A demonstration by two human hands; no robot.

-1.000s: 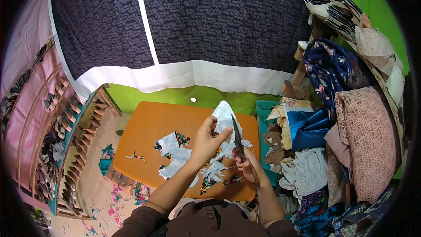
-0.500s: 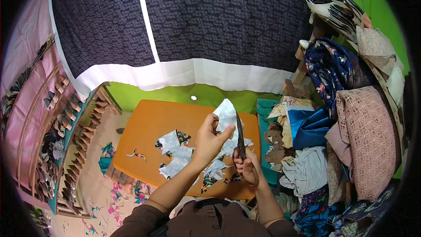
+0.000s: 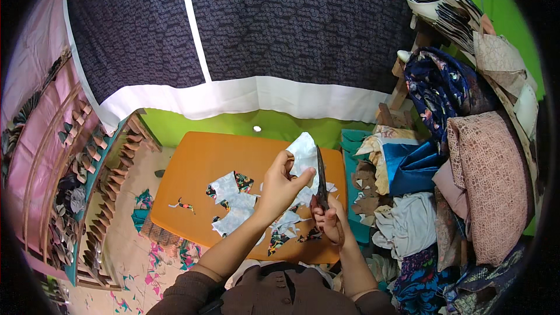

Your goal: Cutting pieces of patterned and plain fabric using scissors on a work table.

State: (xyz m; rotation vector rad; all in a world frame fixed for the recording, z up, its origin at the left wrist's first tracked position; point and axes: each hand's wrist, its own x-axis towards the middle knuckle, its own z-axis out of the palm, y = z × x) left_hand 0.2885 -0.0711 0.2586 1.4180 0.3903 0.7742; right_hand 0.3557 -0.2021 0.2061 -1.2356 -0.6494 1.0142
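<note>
My left hand (image 3: 284,182) pinches a pale bluish-white fabric piece (image 3: 304,150) between thumb and fingers, held up above the table. In my right hand (image 3: 331,220) is a pair of dark scissors (image 3: 321,182), its blades pointing away from me along the right edge of the fabric. Whether the blades are parted is hard to make out. Below my hands, several cut pieces (image 3: 237,201) lie on the orange table (image 3: 192,169), some pale side up, others showing a dark floral print. More pale and floral scraps (image 3: 283,230) lie partly hidden beneath my wrists.
A small scrap (image 3: 185,205) lies on the table's left part. Racks of shoe-shaped forms (image 3: 111,192) stand at left, with fabric bits (image 3: 154,268) on the floor. Folded and heaped cloth (image 3: 408,227) crowds the right side. A dark patterned curtain (image 3: 303,29) hangs beyond the table.
The fabric piece and scissors have shifted very slightly to the right, and the fabric is turned a little. Both hands keep their hold.
</note>
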